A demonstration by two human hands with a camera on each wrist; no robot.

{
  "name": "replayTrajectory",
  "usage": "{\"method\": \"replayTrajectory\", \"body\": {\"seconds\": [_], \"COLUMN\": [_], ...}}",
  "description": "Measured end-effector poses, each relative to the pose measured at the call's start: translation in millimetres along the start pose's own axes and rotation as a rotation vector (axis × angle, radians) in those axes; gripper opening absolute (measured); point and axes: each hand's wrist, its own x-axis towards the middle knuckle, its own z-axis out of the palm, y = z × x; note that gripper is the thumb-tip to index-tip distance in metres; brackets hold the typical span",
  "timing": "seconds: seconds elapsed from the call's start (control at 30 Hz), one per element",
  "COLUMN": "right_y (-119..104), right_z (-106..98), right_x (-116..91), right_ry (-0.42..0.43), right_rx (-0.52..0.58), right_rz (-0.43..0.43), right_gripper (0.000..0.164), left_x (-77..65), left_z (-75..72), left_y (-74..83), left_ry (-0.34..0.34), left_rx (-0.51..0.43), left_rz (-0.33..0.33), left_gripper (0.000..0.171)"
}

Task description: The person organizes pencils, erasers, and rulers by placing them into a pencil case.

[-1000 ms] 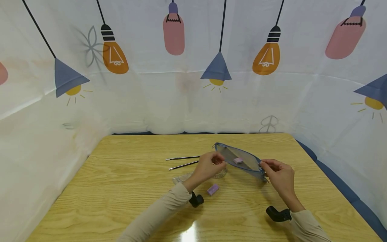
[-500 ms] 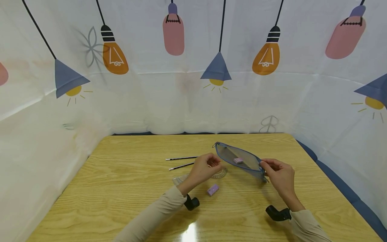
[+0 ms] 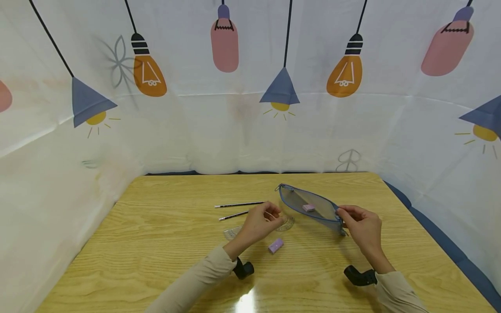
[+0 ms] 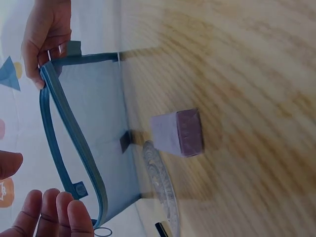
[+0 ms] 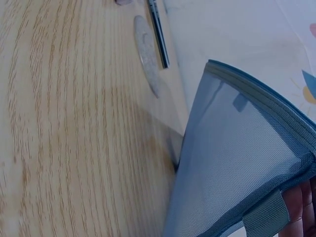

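Observation:
My right hand (image 3: 362, 230) pinches the near right corner of a blue mesh zipper pouch (image 3: 318, 216), which stands tilted with its zipped mouth spread apart. Inside the pouch lies a pink eraser (image 3: 308, 208). My left hand (image 3: 258, 222) hovers left of the pouch; in the left wrist view its thumb and fingers are apart with nothing between them. Below it on the table lies a purple eraser (image 3: 275, 246), seen close in the left wrist view (image 4: 177, 132). A clear protractor (image 3: 287, 224) is partly hidden behind the left hand.
Two dark pencils, one farther back (image 3: 238, 204) and one nearer (image 3: 233, 215), lie left of the left hand. A clear plastic drawing tool (image 3: 231, 233) shows beside the left wrist. The wooden table (image 3: 156, 243) meets a lamp-patterned cloth (image 3: 188, 130) behind.
My left hand has drawn back leftward and slightly down, away from the pouch's mouth, uncovering more of the protractor. The right hand and pouch have barely moved.

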Motion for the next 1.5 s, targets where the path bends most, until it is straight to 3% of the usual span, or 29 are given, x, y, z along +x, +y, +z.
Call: {"method": "replayTrajectory", "body": {"seconds": [0.47,0.8,1.5], "right_y": [0.2,-0.1,-0.2], "right_z": [0.9,1.1,2.3], "right_x": [-1.1,-0.9,-1.8], "right_ry": [0.002,0.012,0.015], "right_rx": [0.039,0.042,0.054], "right_rz": [0.001,0.009,0.008], "right_gripper": [0.015,0.015,0.014], "left_x": [-16.4,-30.6,-37.8], "left_z": [-2.1,5.1,10.4], "left_y": [-11.3,-20.6,-27.9], "left_ry": [-0.005,-0.068,-0.102], "left_rx": [-0.016,-0.019,-0.013], "left_rz": [-0.055,-0.068,-0.157], "left_gripper": [0.022,0.026,0.028]}}
